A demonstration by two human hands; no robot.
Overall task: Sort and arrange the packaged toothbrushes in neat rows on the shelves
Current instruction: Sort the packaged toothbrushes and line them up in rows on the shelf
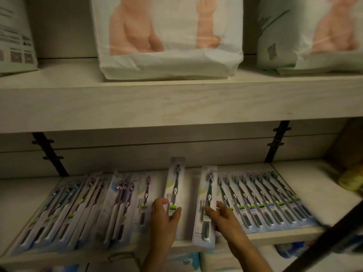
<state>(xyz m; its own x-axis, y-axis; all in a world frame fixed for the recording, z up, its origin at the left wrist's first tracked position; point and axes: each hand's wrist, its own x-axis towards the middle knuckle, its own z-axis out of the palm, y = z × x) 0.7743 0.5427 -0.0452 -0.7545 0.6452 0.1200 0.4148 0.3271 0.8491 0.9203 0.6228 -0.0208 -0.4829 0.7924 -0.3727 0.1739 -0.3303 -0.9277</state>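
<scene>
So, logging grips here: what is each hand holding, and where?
Left hand grips one toothbrush pack near its lower part; right hand holds another pack at its lower-middle.

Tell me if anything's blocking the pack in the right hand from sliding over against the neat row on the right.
Nothing visible does. The pack under the right hand already sits beside the right-hand row, with no other item between them; only the fingers rest along that edge.

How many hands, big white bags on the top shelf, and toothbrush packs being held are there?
Hands: 2 (left hand, right hand)
Big white bags: 3 (left bag, middle bag, right bag)
Toothbrush packs held: 2 (left pack, right pack)
Total: 7
</scene>
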